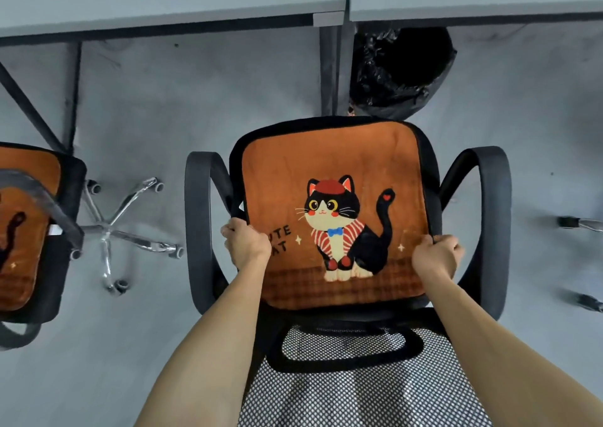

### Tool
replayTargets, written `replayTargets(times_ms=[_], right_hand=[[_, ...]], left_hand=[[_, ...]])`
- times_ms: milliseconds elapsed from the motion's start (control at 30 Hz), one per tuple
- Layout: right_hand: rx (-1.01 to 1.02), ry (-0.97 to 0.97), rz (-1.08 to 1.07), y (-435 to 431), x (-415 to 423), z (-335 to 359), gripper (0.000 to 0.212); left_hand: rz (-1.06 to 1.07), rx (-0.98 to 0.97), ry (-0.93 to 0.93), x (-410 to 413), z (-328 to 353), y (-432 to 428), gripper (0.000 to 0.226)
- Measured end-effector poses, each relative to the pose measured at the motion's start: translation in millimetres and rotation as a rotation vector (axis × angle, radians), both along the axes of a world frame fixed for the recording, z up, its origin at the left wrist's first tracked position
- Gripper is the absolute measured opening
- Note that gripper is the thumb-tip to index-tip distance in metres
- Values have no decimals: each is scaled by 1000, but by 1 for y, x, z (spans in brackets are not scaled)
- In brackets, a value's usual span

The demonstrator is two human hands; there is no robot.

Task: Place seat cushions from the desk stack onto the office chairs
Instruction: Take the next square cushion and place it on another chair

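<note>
Both left grip (246,242) and right grip (435,257) clutch opposite edges of the cushion (326,162) between them.

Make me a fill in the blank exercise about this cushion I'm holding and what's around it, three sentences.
The animal printed on the cushion is a ____.
With the left hand and the right hand gripping its side edges, the number of hands on it is ____.
The bin under the desk has a liner coloured ____.
Missing words: cat; two; black.
</note>
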State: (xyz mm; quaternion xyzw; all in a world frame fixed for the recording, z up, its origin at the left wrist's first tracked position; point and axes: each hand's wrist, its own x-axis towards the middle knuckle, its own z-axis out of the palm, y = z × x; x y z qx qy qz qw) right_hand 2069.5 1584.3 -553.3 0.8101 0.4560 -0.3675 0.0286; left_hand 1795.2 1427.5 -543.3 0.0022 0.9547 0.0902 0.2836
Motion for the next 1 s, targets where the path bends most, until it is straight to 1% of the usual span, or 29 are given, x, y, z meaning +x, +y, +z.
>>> replayTargets(times_ms=[67,100,267,367,633,1000], right_hand=[[-2,8,-16,-2,-2,1,23],[-5,14,-26,-3,-2,2,22],[17,44,-59,-5,-2,2,17],[21,43,-66,-2,-1,1,17],[47,34,-53,-6,-1,-3,13],[86,55,-38,-9,1,-3,14]], left_hand=[[-10,45,27,-8,2,0,15],[-16,58,43,-10,3,0,12],[-3,58,48,-16,4,4,11],[-27,55,57,-15,0,1,5],[-84,41,89,-17,-3,-3,8],[-53,18,103,-17,-8,1,11]])
